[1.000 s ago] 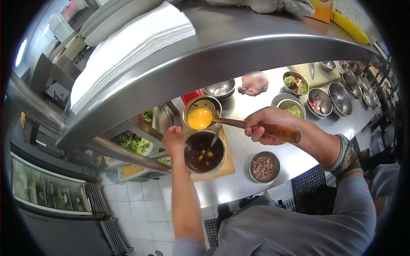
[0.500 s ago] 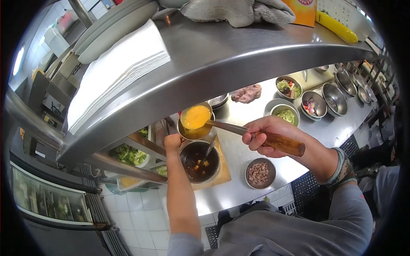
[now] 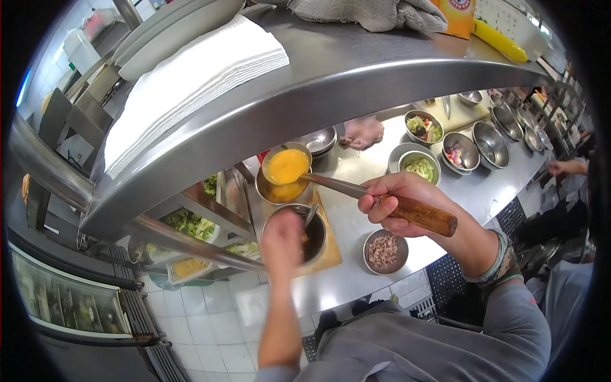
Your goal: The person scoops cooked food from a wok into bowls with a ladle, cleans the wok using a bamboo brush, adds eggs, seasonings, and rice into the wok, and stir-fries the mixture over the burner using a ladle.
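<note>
My right hand (image 3: 394,202) is closed round the wooden handle of a ladle (image 3: 337,184). The ladle's bowl carries bright yellow liquid (image 3: 288,167), which looks like beaten egg. It hangs over a metal bowl (image 3: 259,188) that also has yellow liquid in it. Smeared by motion, my left hand (image 3: 283,239) is above a metal bowl of dark liquid (image 3: 316,248) and hides much of it. A spoon-like metal handle (image 3: 311,214) leans out of that dark bowl. Whether the left hand's fingers hold anything cannot be made out.
A steel shelf (image 3: 318,86) with white napkins (image 3: 197,89) crosses above the counter. A bowl of chopped pinkish pieces (image 3: 386,252) stands near the front edge. Raw meat (image 3: 361,132) and several vegetable bowls lie farther back. Another person's hand (image 3: 568,167) is at far right.
My left hand has left the rim of the yellow-liquid bowl and moved down and right, over the dark bowl. My right hand still grips the ladle in nearly the same place.
</note>
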Action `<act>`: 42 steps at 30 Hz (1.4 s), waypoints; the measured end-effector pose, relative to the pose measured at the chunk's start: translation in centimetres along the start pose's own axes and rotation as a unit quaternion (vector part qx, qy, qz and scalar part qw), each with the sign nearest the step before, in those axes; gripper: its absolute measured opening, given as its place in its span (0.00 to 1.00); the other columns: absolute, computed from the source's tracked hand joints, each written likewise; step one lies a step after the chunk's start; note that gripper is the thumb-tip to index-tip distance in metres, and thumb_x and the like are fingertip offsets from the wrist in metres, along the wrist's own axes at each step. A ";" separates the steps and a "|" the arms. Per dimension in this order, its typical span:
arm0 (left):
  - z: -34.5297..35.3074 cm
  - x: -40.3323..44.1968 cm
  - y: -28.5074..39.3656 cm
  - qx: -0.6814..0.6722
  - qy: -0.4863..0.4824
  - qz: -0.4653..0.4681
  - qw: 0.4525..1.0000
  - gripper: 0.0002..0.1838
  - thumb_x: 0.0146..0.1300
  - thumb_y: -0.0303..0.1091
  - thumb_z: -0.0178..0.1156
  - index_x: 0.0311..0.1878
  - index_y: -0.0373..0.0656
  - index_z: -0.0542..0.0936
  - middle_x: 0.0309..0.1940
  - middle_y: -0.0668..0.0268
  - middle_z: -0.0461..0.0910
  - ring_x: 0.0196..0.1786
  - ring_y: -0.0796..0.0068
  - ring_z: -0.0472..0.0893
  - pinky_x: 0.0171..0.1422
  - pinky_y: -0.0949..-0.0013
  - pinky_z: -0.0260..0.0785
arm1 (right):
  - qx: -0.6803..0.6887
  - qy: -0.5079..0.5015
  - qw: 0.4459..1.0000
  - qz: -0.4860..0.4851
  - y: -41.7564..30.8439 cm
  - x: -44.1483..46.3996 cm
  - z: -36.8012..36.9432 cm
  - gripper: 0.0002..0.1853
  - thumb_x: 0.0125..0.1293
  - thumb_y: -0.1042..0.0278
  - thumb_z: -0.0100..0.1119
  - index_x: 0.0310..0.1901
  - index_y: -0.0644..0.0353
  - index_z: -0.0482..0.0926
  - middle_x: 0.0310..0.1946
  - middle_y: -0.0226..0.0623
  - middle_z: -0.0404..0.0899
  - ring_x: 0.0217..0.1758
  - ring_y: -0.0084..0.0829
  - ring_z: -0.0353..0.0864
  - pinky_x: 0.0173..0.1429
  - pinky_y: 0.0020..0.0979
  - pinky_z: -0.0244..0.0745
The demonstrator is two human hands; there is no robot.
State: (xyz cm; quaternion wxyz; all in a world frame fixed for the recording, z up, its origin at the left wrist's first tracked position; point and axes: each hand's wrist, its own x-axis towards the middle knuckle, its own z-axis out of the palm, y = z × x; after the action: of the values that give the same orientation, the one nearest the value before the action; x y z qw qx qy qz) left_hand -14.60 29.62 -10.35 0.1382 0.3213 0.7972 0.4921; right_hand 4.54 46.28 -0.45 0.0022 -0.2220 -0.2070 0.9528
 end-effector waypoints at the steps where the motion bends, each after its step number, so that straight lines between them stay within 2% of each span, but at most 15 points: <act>1: 1.8 -3.5 -2.5 0.041 -0.102 0.109 0.988 0.17 0.64 0.42 0.61 0.44 0.36 0.81 0.35 0.57 0.84 0.37 0.70 0.83 0.46 0.66 0.74 | 0.009 -0.006 1.000 -0.002 0.3 0.0 0.1 0.04 0.69 0.72 0.43 0.36 0.62 0.67 0.31 0.31 0.72 0.21 0.14 0.69 0.18 0.21 0.61; 2: 3.6 -7.4 -2.8 0.005 -0.233 -0.005 0.972 0.20 0.63 0.47 0.62 0.44 0.37 0.81 0.36 0.55 0.84 0.40 0.61 0.84 0.49 0.63 0.74 | 0.011 -0.005 1.000 -0.008 0.6 0.0 0.1 0.04 0.69 0.72 0.43 0.36 0.62 0.67 0.31 0.31 0.72 0.21 0.14 0.69 0.18 0.21 0.61; 3: 4.9 -9.8 -3.0 0.018 -0.275 0.012 0.961 0.24 0.62 0.51 0.61 0.45 0.36 0.81 0.36 0.51 0.83 0.43 0.53 0.83 0.51 0.59 0.73 | 0.009 -0.004 1.000 -0.020 1.2 -0.1 0.0 0.04 0.69 0.72 0.43 0.37 0.62 0.67 0.31 0.32 0.72 0.21 0.14 0.69 0.18 0.21 0.61; 5: 9.0 -10.7 -7.0 0.072 -0.225 0.012 0.972 0.25 0.61 0.52 0.62 0.41 0.34 0.80 0.35 0.49 0.83 0.45 0.50 0.81 0.52 0.58 0.72 | 0.006 -0.001 0.999 -0.040 2.6 -0.5 0.4 0.04 0.69 0.72 0.44 0.37 0.62 0.67 0.32 0.32 0.72 0.21 0.13 0.69 0.18 0.21 0.61; 9: 14.1 -9.6 -11.0 0.018 -0.238 0.019 0.971 0.25 0.60 0.51 0.63 0.37 0.33 0.79 0.35 0.48 0.82 0.45 0.50 0.81 0.50 0.58 0.72 | 0.046 -0.001 0.994 -0.097 6.1 -2.3 1.3 0.03 0.69 0.73 0.44 0.37 0.62 0.67 0.32 0.32 0.72 0.21 0.13 0.69 0.17 0.21 0.60; 12: 16.6 -8.9 -12.4 0.005 -0.271 -0.027 0.962 0.23 0.59 0.49 0.63 0.35 0.33 0.77 0.33 0.49 0.83 0.39 0.51 0.83 0.46 0.57 0.74 | 0.087 0.002 0.986 -0.141 9.7 -4.7 2.7 0.03 0.69 0.73 0.43 0.38 0.61 0.67 0.33 0.33 0.73 0.21 0.13 0.68 0.17 0.20 0.60; 14: 17.6 -8.2 -12.4 -0.041 -0.298 -0.119 0.946 0.19 0.59 0.43 0.63 0.34 0.32 0.77 0.28 0.50 0.83 0.30 0.55 0.85 0.39 0.59 0.76 | 0.082 0.018 0.977 -0.196 12.2 -6.5 3.8 0.03 0.69 0.74 0.43 0.42 0.61 0.67 0.34 0.34 0.74 0.21 0.13 0.68 0.16 0.20 0.63; 16: 19.4 -7.6 -14.4 -0.083 -0.305 -0.120 0.941 0.15 0.59 0.38 0.61 0.32 0.32 0.76 0.24 0.51 0.82 0.23 0.60 0.84 0.34 0.63 0.77 | 0.081 0.027 0.969 -0.233 14.9 -8.8 4.7 0.06 0.69 0.74 0.43 0.45 0.62 0.66 0.34 0.34 0.73 0.21 0.13 0.68 0.16 0.20 0.64; 19: 17.2 -7.5 -11.9 -0.118 -0.308 -0.115 0.937 0.12 0.60 0.34 0.60 0.30 0.34 0.74 0.23 0.55 0.81 0.23 0.65 0.84 0.27 0.66 0.76 | 0.097 0.065 0.950 -0.290 19.8 -13.1 6.4 0.16 0.68 0.75 0.43 0.56 0.66 0.63 0.34 0.32 0.73 0.20 0.14 0.67 0.15 0.21 0.68; 22: 17.0 -7.3 -10.6 -0.147 -0.276 -0.084 0.946 0.12 0.62 0.32 0.60 0.29 0.35 0.71 0.21 0.59 0.78 0.20 0.68 0.82 0.21 0.67 0.73 | 0.109 0.127 0.921 -0.352 25.3 -17.1 7.9 0.19 0.67 0.76 0.42 0.60 0.66 0.62 0.35 0.32 0.71 0.21 0.14 0.66 0.15 0.21 0.67; 25: 16.6 -8.8 -5.5 -0.191 -0.253 -0.037 0.948 0.12 0.63 0.27 0.59 0.27 0.37 0.67 0.18 0.62 0.73 0.17 0.70 0.78 0.19 0.70 0.71 | 0.132 0.154 0.892 -0.404 31.3 -20.8 9.0 0.25 0.67 0.76 0.40 0.67 0.67 0.57 0.36 0.36 0.67 0.21 0.15 0.65 0.15 0.21 0.70; 27: 16.6 -10.7 -2.2 -0.215 -0.294 0.014 0.931 0.13 0.63 0.28 0.59 0.26 0.39 0.67 0.19 0.63 0.73 0.17 0.72 0.78 0.21 0.71 0.72 | 0.164 0.190 0.858 -0.449 36.0 -23.0 9.6 0.28 0.68 0.76 0.40 0.70 0.64 0.53 0.36 0.37 0.66 0.20 0.16 0.64 0.14 0.22 0.69; 28: 16.7 -12.6 -0.5 -0.211 -0.318 0.024 0.924 0.13 0.63 0.28 0.59 0.26 0.39 0.67 0.19 0.63 0.73 0.17 0.72 0.78 0.21 0.71 0.72 | 0.177 0.161 0.848 -0.473 38.5 -24.1 9.3 0.30 0.67 0.77 0.40 0.72 0.63 0.50 0.36 0.37 0.65 0.21 0.16 0.64 0.15 0.22 0.69; 35: 16.5 -32.4 7.9 -0.282 -0.595 0.091 0.747 0.11 0.64 0.26 0.59 0.27 0.39 0.69 0.22 0.65 0.74 0.20 0.75 0.79 0.22 0.74 0.72 | 0.235 0.188 0.692 -0.656 57.5 -29.6 14.1 0.33 0.67 0.78 0.40 0.74 0.57 0.47 0.36 0.33 0.65 0.21 0.17 0.64 0.17 0.23 0.69; 42: 11.5 -60.4 8.4 -0.212 -0.789 0.124 0.564 0.09 0.62 0.28 0.60 0.29 0.40 0.71 0.23 0.64 0.75 0.21 0.75 0.78 0.24 0.74 0.74 | 0.249 0.384 0.446 -0.769 77.3 -32.3 22.9 0.36 0.66 0.78 0.43 0.74 0.59 0.43 0.37 0.36 0.65 0.21 0.18 0.64 0.17 0.24 0.69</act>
State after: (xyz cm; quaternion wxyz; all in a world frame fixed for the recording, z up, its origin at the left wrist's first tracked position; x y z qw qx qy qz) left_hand 40.39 1.08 -14.29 0.7138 0.6387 0.1961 0.2101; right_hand 30.67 -36.48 1.32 0.8687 -0.3051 -0.0250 0.3895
